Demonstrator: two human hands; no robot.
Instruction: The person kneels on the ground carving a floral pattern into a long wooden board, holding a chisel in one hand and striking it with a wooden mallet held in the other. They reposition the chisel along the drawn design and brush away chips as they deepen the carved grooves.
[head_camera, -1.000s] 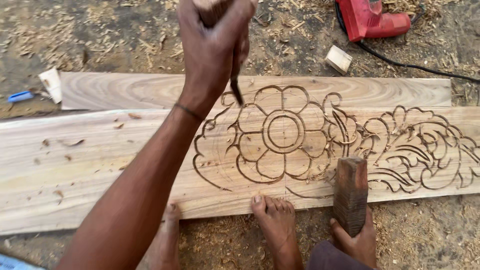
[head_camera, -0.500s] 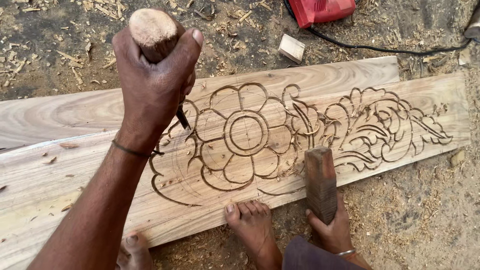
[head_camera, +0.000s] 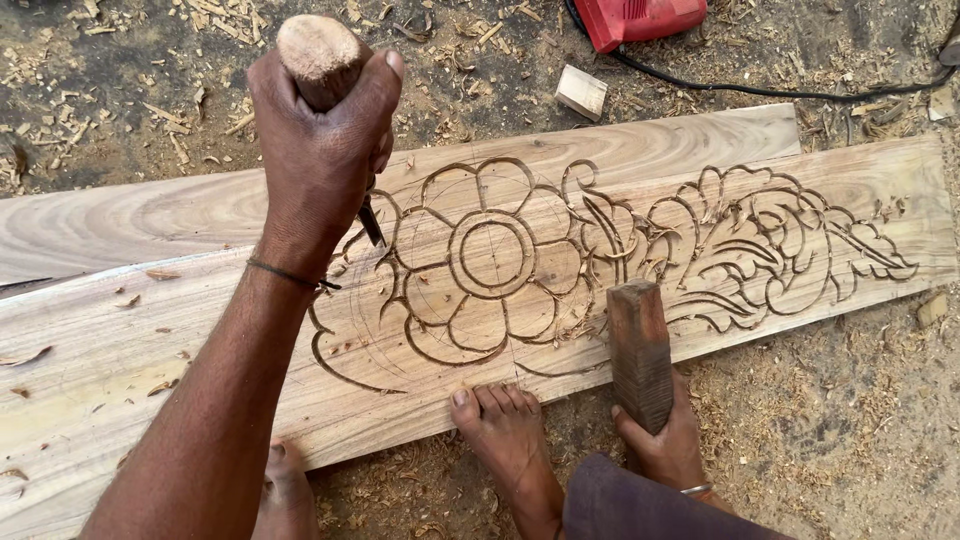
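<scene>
Outdoor woodcarving workshop, basically: bare dirt ground (head_camera: 850, 400) covered in wood chips (head_camera: 150, 110), carved plank (head_camera: 700, 230), red power tool (head_camera: 640, 18) lying around.

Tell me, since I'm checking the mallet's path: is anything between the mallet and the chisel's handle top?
Nothing visible. The right hand holds the mallet low over the plank; the chisel stands in the left hand, its handle top bare, with open space between.

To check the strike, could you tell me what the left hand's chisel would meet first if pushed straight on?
Probably the carved plank: the left hand aims its chisel at the flower's outer petal groove, though contact is unclear.
</scene>
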